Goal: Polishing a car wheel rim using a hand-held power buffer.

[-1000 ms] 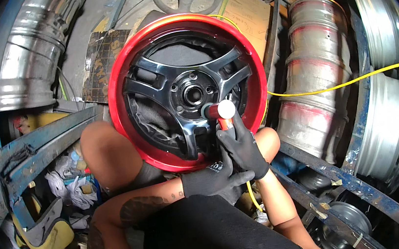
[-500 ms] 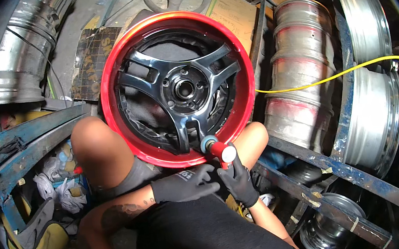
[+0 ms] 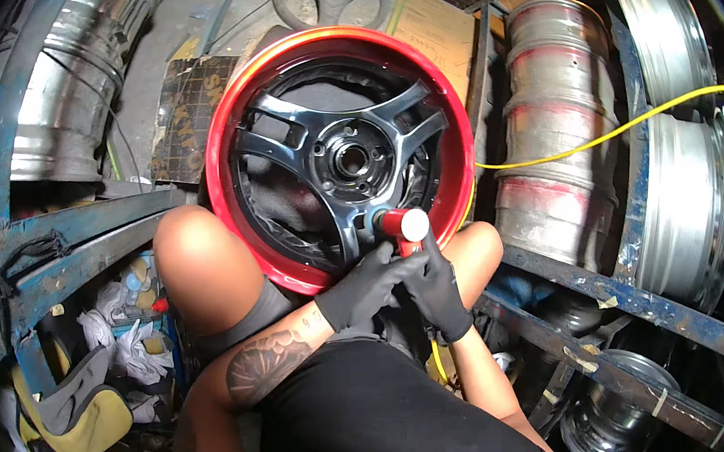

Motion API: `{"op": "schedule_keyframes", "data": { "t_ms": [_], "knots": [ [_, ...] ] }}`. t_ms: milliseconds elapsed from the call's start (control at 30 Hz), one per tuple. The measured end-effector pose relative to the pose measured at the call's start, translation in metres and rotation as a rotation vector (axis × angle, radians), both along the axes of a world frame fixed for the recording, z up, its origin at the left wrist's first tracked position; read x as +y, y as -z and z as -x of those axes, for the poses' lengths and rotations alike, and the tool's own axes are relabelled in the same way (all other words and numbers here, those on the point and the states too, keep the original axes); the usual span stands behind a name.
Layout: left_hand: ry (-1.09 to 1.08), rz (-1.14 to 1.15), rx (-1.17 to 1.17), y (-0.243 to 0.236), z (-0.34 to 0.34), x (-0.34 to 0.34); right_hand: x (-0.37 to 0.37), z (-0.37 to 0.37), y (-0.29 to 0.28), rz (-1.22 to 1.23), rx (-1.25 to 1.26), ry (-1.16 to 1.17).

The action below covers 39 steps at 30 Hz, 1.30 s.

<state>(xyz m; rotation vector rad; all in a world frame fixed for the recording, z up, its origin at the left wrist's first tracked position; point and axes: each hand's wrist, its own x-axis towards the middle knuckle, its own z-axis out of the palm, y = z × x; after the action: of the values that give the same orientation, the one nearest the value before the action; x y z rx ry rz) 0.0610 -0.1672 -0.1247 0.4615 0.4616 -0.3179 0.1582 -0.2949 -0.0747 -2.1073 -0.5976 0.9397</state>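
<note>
A wheel with a glossy red rim (image 3: 219, 171) and dark polished spokes (image 3: 305, 156) rests tilted between my knees. My right hand (image 3: 438, 293), in a black glove, is closed around a red air sander (image 3: 401, 224) with a silver-white end cap. The sander's small round pad (image 3: 375, 216) is over a lower spoke; whether it touches is unclear. My left hand (image 3: 361, 293), also gloved in black, has its fingers stretched toward the sander's grip, against or just beside my right hand. Thumb and fingers are apart, and the exact contact is hidden.
Stacked bare-metal rim barrels (image 3: 552, 133) and silver rims (image 3: 684, 189) stand on a blue metal rack (image 3: 649, 318) at right. A yellow hose (image 3: 602, 142) crosses them. Another blue frame (image 3: 69, 237) is at left, above rags and gloves (image 3: 128, 328). Cardboard (image 3: 433, 30) lies beyond the wheel.
The sander has moved up and slightly right, farther over the lower spokes. My left hand has come up and right, close to the grip. The whole view has shifted a little.
</note>
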Motion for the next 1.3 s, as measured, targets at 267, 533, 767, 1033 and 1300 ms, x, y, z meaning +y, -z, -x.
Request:
{"op": "schedule_keyframes", "data": {
  "t_ms": [267,533,767,1033,1300],
  "knots": [
    [-0.241,0.166,0.065,-0.006,0.013,0.026,0.047,-0.005,0.006,-0.184,0.27,-0.108],
    [-0.126,0.504,-0.014,-0.007,0.051,-0.003,0.008,0.023,-0.016,-0.102,0.161,-0.267],
    [-0.086,0.501,-0.027,0.001,0.056,-0.014,-0.01,0.031,-0.011,-0.115,0.086,-0.303],
    [-0.167,0.357,-0.09,0.017,0.023,0.039,0.049,0.006,0.004,-0.228,-0.08,-0.212],
    [-0.184,0.354,-0.051,0.013,-0.015,0.008,0.029,-0.02,-0.01,-0.069,-0.002,-0.089]
  ]
}}
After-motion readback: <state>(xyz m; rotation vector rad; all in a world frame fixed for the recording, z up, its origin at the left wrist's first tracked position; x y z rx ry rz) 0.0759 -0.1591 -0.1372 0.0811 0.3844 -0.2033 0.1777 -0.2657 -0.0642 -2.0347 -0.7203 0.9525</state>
